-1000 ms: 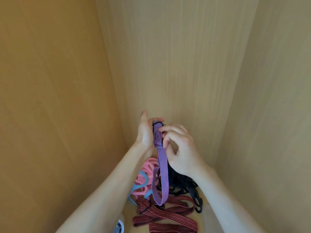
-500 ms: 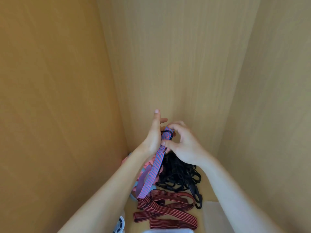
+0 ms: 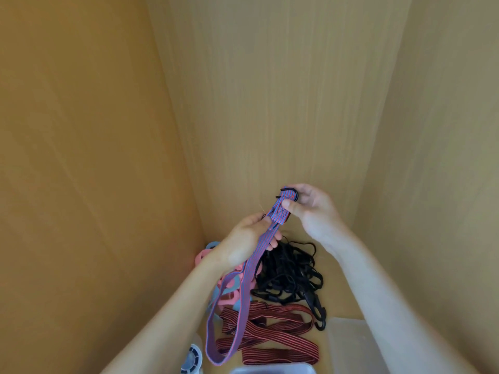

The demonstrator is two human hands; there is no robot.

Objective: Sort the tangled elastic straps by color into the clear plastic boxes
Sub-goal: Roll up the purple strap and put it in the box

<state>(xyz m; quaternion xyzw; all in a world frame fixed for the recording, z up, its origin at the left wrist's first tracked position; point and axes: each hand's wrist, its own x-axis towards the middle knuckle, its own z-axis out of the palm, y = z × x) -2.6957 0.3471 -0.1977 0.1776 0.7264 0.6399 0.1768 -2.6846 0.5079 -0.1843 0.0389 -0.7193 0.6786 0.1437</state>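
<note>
Above the shelf's [image 3: 340, 306] back corner, the right hand [image 3: 310, 211] pinches the blue-red strap [image 3: 249, 268] beside its black hook [image 3: 290, 190], and the left hand [image 3: 243, 244] holds it just below, its limp, light loop (stretchy, likely) dangling, best gripped near the stiff hook.

This looks like a bare sorting booth. Plain wood-grain panels [image 3: 283, 103] close three sides above a matching tabletop [image 3: 334, 290] heaped with elastic straps [image 3: 280, 323].

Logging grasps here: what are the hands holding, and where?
Both hold the blue-and-red strap: right hand pinches its folded end by the black hook; left hand grips just below.
</note>
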